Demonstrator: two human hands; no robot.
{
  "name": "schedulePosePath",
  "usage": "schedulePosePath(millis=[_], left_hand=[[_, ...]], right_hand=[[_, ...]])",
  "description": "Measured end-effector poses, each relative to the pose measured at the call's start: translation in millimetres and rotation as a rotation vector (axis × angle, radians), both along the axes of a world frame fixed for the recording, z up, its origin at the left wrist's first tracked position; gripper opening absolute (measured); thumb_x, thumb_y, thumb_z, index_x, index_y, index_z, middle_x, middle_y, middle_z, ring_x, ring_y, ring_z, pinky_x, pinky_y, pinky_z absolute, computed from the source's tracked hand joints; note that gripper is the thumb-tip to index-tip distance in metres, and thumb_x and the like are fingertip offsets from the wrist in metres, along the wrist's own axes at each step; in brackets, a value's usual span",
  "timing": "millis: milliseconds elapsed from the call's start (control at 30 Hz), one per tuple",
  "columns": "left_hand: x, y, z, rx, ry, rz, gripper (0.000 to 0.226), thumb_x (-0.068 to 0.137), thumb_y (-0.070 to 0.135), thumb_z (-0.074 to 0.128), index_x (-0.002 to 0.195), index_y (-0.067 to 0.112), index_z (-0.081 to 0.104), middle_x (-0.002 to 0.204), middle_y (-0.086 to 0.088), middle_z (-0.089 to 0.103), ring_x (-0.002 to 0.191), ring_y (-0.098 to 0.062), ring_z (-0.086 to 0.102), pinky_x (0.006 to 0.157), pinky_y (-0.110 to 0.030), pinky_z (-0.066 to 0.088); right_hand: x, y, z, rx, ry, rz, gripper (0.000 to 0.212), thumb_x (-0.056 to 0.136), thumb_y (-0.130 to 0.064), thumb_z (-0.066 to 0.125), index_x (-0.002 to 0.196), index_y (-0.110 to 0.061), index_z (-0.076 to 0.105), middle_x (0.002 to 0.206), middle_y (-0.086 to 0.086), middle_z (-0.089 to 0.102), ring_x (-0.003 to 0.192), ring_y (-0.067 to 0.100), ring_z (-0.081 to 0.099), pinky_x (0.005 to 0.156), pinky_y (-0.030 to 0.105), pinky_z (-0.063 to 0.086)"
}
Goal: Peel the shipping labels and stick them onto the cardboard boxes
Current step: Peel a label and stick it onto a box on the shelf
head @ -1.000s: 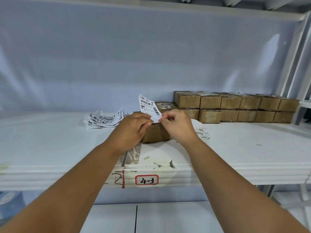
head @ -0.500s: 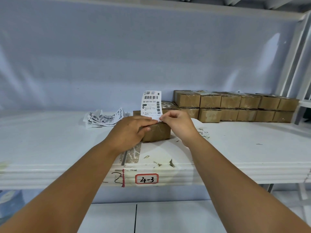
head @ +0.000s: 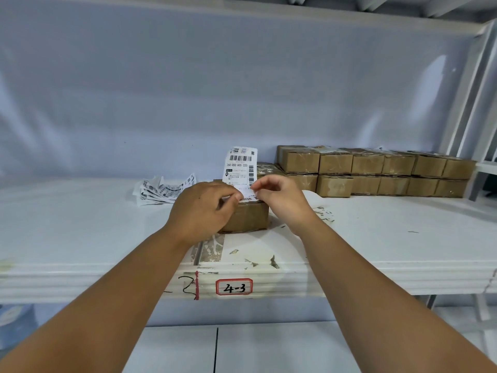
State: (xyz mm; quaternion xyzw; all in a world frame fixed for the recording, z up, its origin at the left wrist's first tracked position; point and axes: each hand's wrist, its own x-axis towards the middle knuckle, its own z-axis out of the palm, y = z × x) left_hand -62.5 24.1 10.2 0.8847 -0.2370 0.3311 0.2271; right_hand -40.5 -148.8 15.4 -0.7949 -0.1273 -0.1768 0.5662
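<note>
Both left hand [head: 205,209] and right hand [head: 282,200] pinch the upright barcoded label [head: 239,168], apparently touching the brown box [head: 250,217].

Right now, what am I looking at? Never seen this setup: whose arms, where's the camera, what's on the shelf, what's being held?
No machine here: these are a person's two bare arms, filmed by one wide-angle camera worn on the head, looking forward and down. The left hand and right hand both pinch the lower edge of a shipping label, which stands upright just above a cardboard box on the white shelf. Whether the label already touches the box, I cannot tell. To the left lies a loose pile of labels. To the right, along the back, are stacked boxes in two layers. The shelf's front edge carries a tag reading 4-3.
</note>
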Motion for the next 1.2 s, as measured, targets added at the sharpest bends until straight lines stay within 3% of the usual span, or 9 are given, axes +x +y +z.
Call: schedulePosePath(millis=[233, 367, 567, 733, 833, 933, 1000, 1100, 1200], left_hand=[[3.8, -2.4, 2.3, -0.116, 0.128, 0.041, 0.027, 0.097, 0.031, 0.045, 0.099, 0.024, 0.071, 0.098, 0.004, 0.070, 0.090, -0.014, 0.059, 0.076, -0.029, 0.042], [15.2, -1.7, 1.8, -0.271, 0.256, 0.037, 0.027, 0.097, 0.028, 0.044, 0.103, 0.025, 0.070, 0.109, 0.009, 0.067, 0.092, -0.005, 0.053, 0.073, -0.020, 0.032], [35.9, 3.4, -2.8, -0.460, 0.460, -0.143, 0.017, 0.094, 0.024, 0.052, 0.101, 0.030, 0.067, 0.124, 0.009, 0.060, 0.119, -0.008, 0.050, 0.094, -0.022, 0.033], [44.8, 4.0, -2.8, -0.513, 0.585, -0.241, 0.029, 0.094, 0.022, 0.052, 0.122, 0.023, 0.060, 0.146, 0.007, 0.037, 0.134, -0.009, 0.033, 0.107, -0.024, 0.021], [53.7, 5.5, -1.1, -0.433, 0.618, -0.217, 0.034, 0.095, 0.027, 0.049, 0.129, 0.028, 0.053, 0.152, 0.008, 0.026, 0.139, -0.010, 0.024, 0.116, -0.032, 0.014], [60.7, 3.1, 2.0, -0.415, 0.633, -0.206, 0.045, 0.088, 0.040, 0.054, 0.131, 0.031, 0.049, 0.153, 0.008, 0.022, 0.140, -0.011, 0.021, 0.117, -0.036, 0.013], [64.2, 3.3, 0.2, -0.455, 0.631, -0.222, 0.053, 0.078, 0.046, 0.053, 0.129, 0.032, 0.050, 0.152, 0.009, 0.025, 0.139, -0.010, 0.022, 0.116, -0.035, 0.014], [70.5, 6.5, -5.3, -0.483, 0.601, -0.245, 0.037, 0.091, 0.034, 0.053, 0.128, 0.031, 0.052, 0.150, 0.007, 0.028, 0.138, -0.010, 0.025, 0.116, -0.037, 0.016], [71.0, 9.0, -8.3, -0.524, 0.605, -0.261, 0.037, 0.089, 0.032, 0.056, 0.126, 0.030, 0.054, 0.150, 0.009, 0.029, 0.137, -0.010, 0.027, 0.116, -0.038, 0.017]], right_hand=[[-6.5, 3.4, 3.2, -0.011, 0.093, 0.001, 0.024, 0.091, -0.008, 0.052, 0.089, -0.021, 0.072, 0.107, -0.003, 0.069, 0.095, 0.014, 0.062, 0.074, 0.014, 0.046], [-4.4, 3.9, 2.3, -0.027, 0.075, -0.003, 0.025, 0.090, -0.011, 0.054, 0.081, -0.026, 0.072, 0.113, -0.007, 0.067, 0.109, 0.012, 0.058, 0.083, 0.020, 0.042], [-2.6, 3.4, 1.5, -0.029, 0.049, 0.003, 0.023, 0.089, -0.011, 0.057, 0.077, -0.025, 0.071, 0.108, -0.006, 0.068, 0.106, 0.008, 0.058, 0.079, 0.016, 0.039], [-1.4, 3.9, 0.6, -0.039, 0.038, -0.001, 0.025, 0.089, -0.012, 0.058, 0.073, -0.027, 0.069, 0.106, -0.006, 0.068, 0.104, 0.009, 0.058, 0.080, 0.019, 0.039], [-0.4, 3.8, 1.4, -0.045, 0.050, -0.005, 0.023, 0.090, -0.013, 0.058, 0.075, -0.026, 0.069, 0.107, -0.004, 0.068, 0.099, 0.011, 0.059, 0.069, 0.015, 0.042], [2.7, 4.4, 0.2, -0.020, 0.100, 0.002, 0.026, 0.091, -0.012, 0.053, 0.077, -0.026, 0.069, 0.109, -0.002, 0.067, 0.090, 0.015, 0.061, 0.058, 0.022, 0.047], [5.2, 5.5, -0.7, 0.011, 0.132, 0.016, 0.028, 0.091, -0.010, 0.051, 0.079, -0.027, 0.070, 0.111, 0.001, 0.068, 0.095, 0.019, 0.062, 0.064, 0.022, 0.048], [12.3, 5.8, 1.0, 0.038, 0.160, 0.039, 0.030, 0.088, -0.007, 0.050, 0.085, -0.028, 0.072, 0.106, -0.002, 0.068, 0.099, 0.014, 0.061, 0.082, 0.023, 0.048], [21.4, 5.0, 6.9, 0.047, 0.194, 0.043, 0.030, 0.086, -0.004, 0.052, 0.085, -0.025, 0.073, 0.106, -0.001, 0.069, 0.099, 0.015, 0.061, 0.076, 0.019, 0.047]])
